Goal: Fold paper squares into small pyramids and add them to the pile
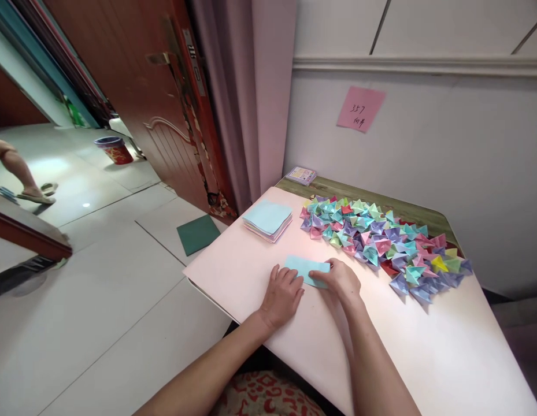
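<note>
A light blue sheet of origami paper (305, 270), folded into a narrow rectangle, lies on the pale tabletop in front of me. My right hand (341, 281) grips its right end, the thumb on top and the fingers at the far edge. My left hand (282, 293) rests palm down at the near left side, its slightly bent fingers spread and the tips touching the paper. Beyond the left hand stands a stack of square paper (268, 218), light blue on top. Many small folded paper pieces (372, 234) in mixed colours are gathered at the right.
A small packet (301, 175) lies at the table's back corner. On the wall hangs a pink note (361, 108). To the left are a wooden door (164, 104), a dark green square (199, 234) on the floor, a bin (114, 150) and another person's leg (19, 167).
</note>
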Tool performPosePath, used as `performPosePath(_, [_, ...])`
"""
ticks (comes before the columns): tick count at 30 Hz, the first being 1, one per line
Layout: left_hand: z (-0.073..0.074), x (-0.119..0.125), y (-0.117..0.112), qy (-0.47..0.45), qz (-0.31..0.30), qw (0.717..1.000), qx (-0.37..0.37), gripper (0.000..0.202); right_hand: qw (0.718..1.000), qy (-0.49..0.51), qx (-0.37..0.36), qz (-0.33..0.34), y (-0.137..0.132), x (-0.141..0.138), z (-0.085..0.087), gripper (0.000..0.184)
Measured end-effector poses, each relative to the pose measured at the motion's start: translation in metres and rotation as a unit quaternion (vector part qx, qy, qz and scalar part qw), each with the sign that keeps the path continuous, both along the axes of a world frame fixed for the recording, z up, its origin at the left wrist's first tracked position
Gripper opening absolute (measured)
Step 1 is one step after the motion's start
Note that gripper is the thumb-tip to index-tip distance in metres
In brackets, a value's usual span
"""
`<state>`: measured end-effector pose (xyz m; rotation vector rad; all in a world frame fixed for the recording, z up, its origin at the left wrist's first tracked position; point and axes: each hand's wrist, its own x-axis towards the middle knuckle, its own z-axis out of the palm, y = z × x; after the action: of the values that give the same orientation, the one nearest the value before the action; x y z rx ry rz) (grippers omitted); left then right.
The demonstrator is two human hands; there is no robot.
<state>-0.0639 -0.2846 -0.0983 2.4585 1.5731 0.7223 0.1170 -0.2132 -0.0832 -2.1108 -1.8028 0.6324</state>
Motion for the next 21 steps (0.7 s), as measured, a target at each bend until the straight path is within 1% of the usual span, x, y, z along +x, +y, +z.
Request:
performPosePath(2, [0.001,-0.006,-0.001,-0.045,-0.013,0.999,-0.001,0.023,0.995,0.094,0.012,0.026,-0.005,0.008,-0.006,0.037])
performPosePath(4, [0.004,-0.009,0.0,-0.122,0.007,0.992,0.012,0.023,0.976,0.211,0.041,0.018,-0.01,0.014,-0.011,0.036])
performPosePath(5, [0.006,-0.008,0.002,-0.175,0.032,0.984,0.011,0.022,0.96,0.274,0.061,-0.003,-0.012,0.016,-0.013,0.037])
performPosePath(6, [0.009,-0.005,0.004,-0.235,0.062,0.97,-0.009,0.022,0.938,0.336,0.082,-0.033,-0.014,0.017,-0.013,0.038])
performPosePath(7, [0.013,-0.001,0.008,-0.3,0.087,0.948,-0.054,0.022,0.91,0.396,0.101,-0.067,-0.015,0.017,-0.013,0.04])
performPosePath(8, [0.017,0.006,0.012,-0.365,0.104,0.917,-0.123,0.025,0.879,0.451,0.118,-0.099,-0.016,0.016,-0.011,0.042])
performPosePath(9, [0.021,0.014,0.017,-0.428,0.112,0.874,-0.203,0.031,0.85,0.496,0.127,-0.121,-0.015,0.015,-0.01,0.044])
performPosePath(10, [0.026,0.023,0.023,-0.483,0.11,0.821,-0.283,0.037,0.826,0.531,0.132,-0.131,-0.015,0.013,-0.007,0.046])
performPosePath(11, [0.03,0.033,0.028,-0.531,0.103,0.767,-0.345,0.042,0.811,0.556,0.133,-0.128,-0.014,0.012,-0.005,0.048])
performPosePath(12, [0.034,0.042,0.034,-0.57,0.095,0.722,-0.381,0.045,0.802,0.572,0.131,-0.115,-0.013,0.012,-0.003,0.048])
performPosePath(13, [0.038,0.05,0.04,-0.602,0.087,0.69,-0.393,0.046,0.799,0.579,0.13,-0.097,-0.012,0.012,-0.001,0.048])
performPosePath(14, [0.042,0.057,0.045,-0.625,0.085,0.672,-0.387,0.045,0.8,0.581,0.129,-0.079,-0.012,0.013,0.0,0.049])
performPosePath(15, [0.045,0.062,0.049,-0.641,0.087,0.665,-0.373,0.042,0.803,0.578,0.13,-0.061,-0.012,0.015,0.001,0.05])
performPosePath(17, [0.051,0.065,0.057,-0.654,0.104,0.665,-0.346,0.038,0.809,0.571,0.136,-0.026,-0.012,0.022,0.003,0.054])
performPosePath(21, [0.062,0.057,0.064,-0.666,0.13,0.655,-0.332,0.032,0.799,0.575,0.169,0.05,-0.013,0.041,0.006,0.061])
